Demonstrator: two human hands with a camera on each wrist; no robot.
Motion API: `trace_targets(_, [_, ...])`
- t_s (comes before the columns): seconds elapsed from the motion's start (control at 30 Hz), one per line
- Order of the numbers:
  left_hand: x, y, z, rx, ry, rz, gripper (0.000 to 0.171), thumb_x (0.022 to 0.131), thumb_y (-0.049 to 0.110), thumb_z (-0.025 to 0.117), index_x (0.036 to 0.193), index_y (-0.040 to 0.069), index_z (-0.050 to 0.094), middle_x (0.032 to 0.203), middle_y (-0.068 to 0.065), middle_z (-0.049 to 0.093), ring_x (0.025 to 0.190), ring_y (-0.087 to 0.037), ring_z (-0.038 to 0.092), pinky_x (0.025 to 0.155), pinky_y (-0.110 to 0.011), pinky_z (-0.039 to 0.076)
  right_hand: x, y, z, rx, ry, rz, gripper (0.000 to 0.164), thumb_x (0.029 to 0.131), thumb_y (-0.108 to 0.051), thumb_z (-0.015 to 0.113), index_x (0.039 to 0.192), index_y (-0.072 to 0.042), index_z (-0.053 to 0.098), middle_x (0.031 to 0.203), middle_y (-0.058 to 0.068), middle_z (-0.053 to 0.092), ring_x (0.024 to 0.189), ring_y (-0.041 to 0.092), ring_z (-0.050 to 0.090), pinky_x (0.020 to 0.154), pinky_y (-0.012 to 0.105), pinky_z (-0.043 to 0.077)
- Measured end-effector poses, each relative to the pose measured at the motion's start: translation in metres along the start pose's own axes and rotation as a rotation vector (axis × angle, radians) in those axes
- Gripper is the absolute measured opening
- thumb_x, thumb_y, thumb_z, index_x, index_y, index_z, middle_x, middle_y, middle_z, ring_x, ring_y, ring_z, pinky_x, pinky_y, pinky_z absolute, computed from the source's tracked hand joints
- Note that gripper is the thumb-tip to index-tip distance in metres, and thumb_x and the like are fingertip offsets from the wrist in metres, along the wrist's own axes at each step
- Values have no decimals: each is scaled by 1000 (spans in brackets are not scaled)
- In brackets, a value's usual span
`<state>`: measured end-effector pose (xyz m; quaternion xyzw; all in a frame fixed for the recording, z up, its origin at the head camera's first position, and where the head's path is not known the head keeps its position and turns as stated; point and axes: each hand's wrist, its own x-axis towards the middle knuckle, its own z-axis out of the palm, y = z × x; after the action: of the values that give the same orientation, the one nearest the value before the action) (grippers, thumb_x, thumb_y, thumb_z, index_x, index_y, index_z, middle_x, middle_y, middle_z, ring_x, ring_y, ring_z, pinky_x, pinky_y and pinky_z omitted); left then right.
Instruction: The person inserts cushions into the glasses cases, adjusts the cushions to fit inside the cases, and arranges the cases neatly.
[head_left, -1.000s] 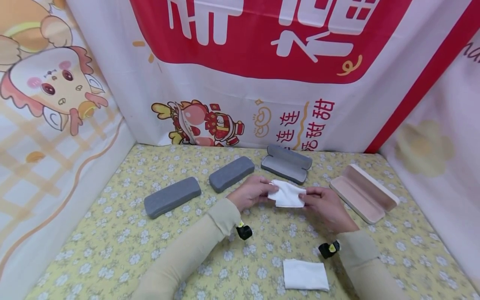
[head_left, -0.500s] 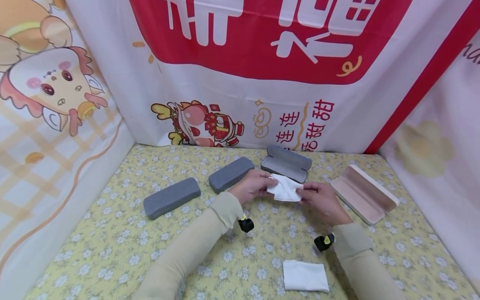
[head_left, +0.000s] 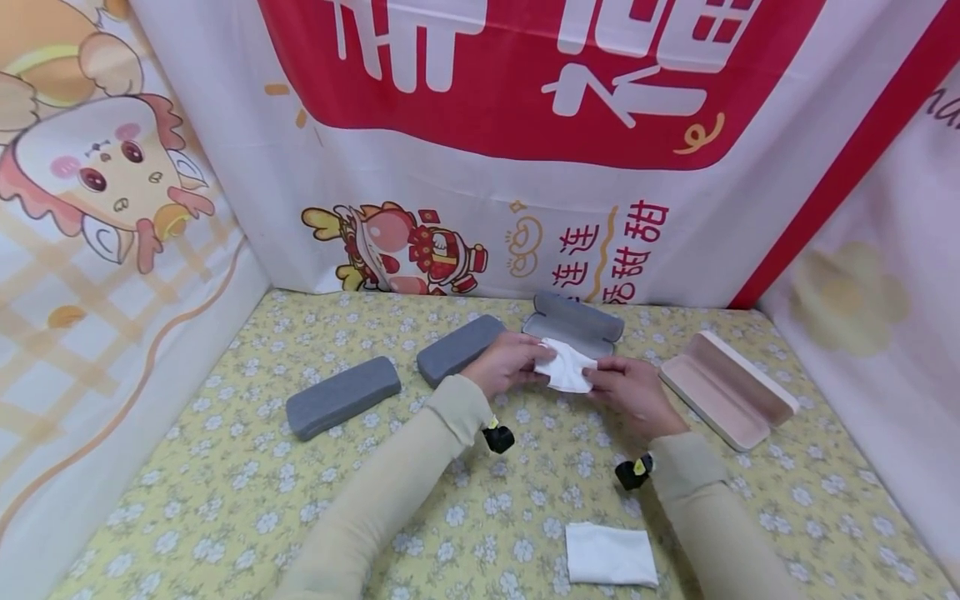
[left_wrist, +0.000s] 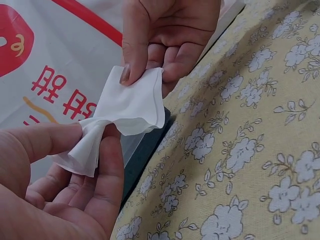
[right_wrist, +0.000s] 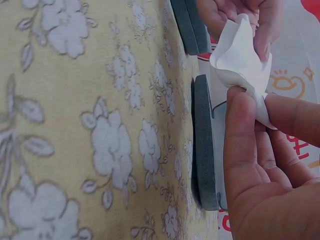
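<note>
Between both hands a folded white cloth [head_left: 566,367] is held up above the table, in front of the open grey glasses case [head_left: 581,325]. My left hand [head_left: 510,362] pinches its left end between thumb and fingers, bunching the cloth [left_wrist: 90,145] there. At the other end my right hand [head_left: 630,387] pinches it, thumb on top in the left wrist view. The right wrist view shows the cloth [right_wrist: 242,65] creased and curling between the two hands. A second folded white cloth [head_left: 611,554] lies flat on the table, nearer to me.
Two closed grey glasses cases, one at the left [head_left: 345,396] and one nearer the middle [head_left: 457,350], lie on the flowered tablecloth [head_left: 225,500]. An open pink glasses case [head_left: 727,392] sits at the right. A printed curtain [head_left: 675,233] stands behind the table.
Both hands have carried the cloth slightly away from me and to the left, so it now overlaps the open grey case. The hands are a little closer together and the cloth is more crumpled.
</note>
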<state>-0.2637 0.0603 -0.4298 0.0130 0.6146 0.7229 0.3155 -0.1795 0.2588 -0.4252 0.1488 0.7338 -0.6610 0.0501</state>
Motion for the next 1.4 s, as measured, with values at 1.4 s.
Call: trace_targets(1.4, [43, 21, 8, 10, 158, 69, 15, 88, -1, 73, 102, -4, 69, 91, -10, 67, 75, -17, 63, 62, -27, 55, 37, -5, 0, 188, 99, -52, 26, 95, 0, 68, 117, 11, 59, 91, 6, 63, 75, 11, 67, 75, 28, 60])
